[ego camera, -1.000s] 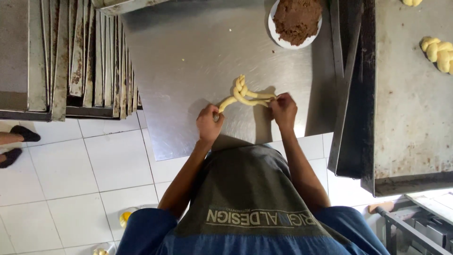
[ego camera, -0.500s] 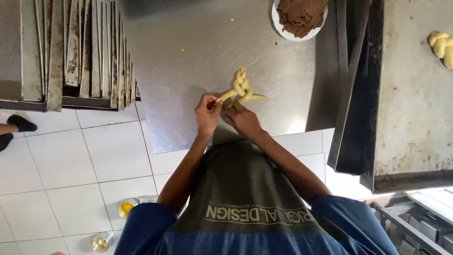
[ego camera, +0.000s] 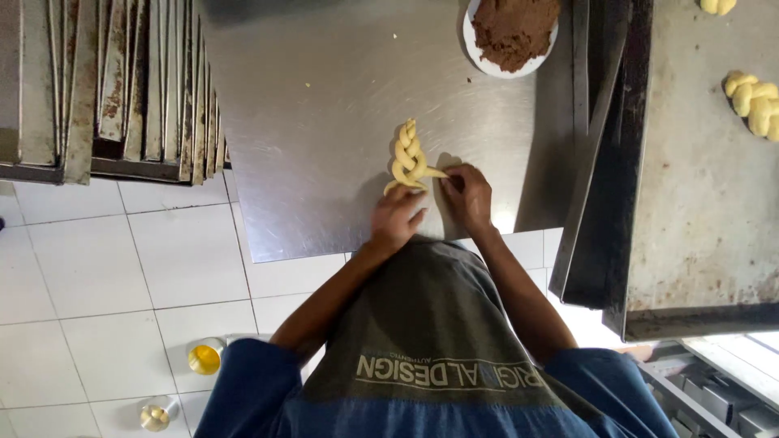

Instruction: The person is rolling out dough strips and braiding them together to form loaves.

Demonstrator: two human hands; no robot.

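Though hand-held, dough braid (ego camera: 408, 158) lengthwise away.

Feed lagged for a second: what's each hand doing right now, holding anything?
Left hand: fingers closed on the lower end of the braided dough.
Right hand: pinching the dough strand that sticks out to the right of the braid.

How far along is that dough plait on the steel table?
Most of the dough braid is already plaited, its far part tightly crossed. The left hand and right hand are at its near end, where the loose strand ends remain to be crossed and closed. Finished braids lie on the baking tray.
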